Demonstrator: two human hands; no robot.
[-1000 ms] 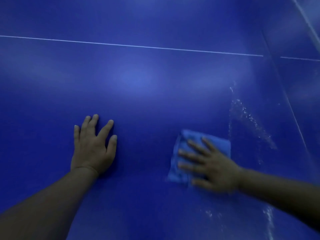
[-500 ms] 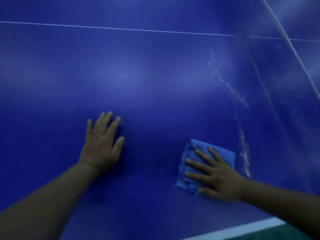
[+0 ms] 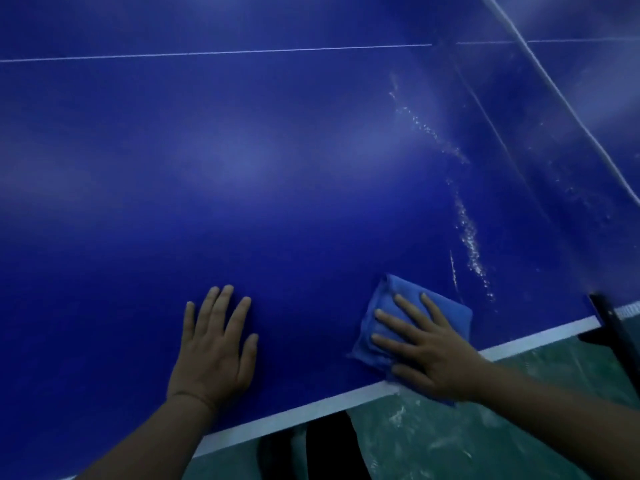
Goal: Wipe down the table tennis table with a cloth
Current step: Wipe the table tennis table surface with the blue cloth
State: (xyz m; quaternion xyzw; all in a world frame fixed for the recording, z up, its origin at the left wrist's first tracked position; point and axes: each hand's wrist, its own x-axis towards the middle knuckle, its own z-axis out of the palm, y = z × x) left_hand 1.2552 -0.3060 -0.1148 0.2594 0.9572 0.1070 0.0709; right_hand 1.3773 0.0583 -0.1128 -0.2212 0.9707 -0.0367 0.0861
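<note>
- Right hand (image 3: 429, 351): flat, fingers straight and spread, pressing down on the cloth (image 3: 384, 317); nothing curled round it, palm reaching over the white edge stripe (image 3: 311, 412).
- Left hand (image 3: 214, 348): flat too, fingers straight and slightly fanned, palm down on the bare table top (image 3: 242, 168); holding nothing, well apart from the cloth, on the side away from the net post (image 3: 613, 327).
- Cloth: blue, soft, folded into a thick rough square with rumpled edges; lying at the near edge of the table, one corner on the white edge stripe.
- Table top: deep blue, smooth, faintly glossy with pale blurred reflections; thin white line (image 3: 214, 53) across the far part.
- White edge stripe: flat painted band along the near border of the table.
- Streak of white specks (image 3: 469, 233): beaded, wet-looking trail on the surface just beyond the cloth, curving away across the table.
- Net post: dark, hard-edged, clamped at the table's edge past the cloth.
- Floor (image 3: 485, 441) below the table edge: green, mottled with pale smears.
</note>
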